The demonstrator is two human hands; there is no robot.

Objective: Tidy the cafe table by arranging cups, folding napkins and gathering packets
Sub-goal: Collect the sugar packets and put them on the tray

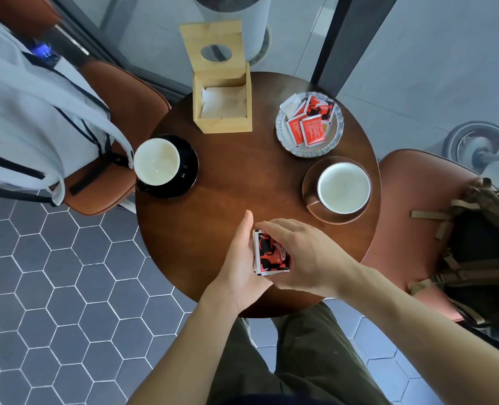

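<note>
Packets [271, 254] stand stacked at the table's [228, 182] six o'clock, left hand [239, 258] flat-fingered alongside, right hand [304, 255] gripping them.

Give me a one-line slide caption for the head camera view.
Both hands, left and right, hold packets over the table; more packets fill the dish.

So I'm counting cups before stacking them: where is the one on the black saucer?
The cup sits on the black saucer at the table's left edge, just below-left of the wooden napkin box.
</note>
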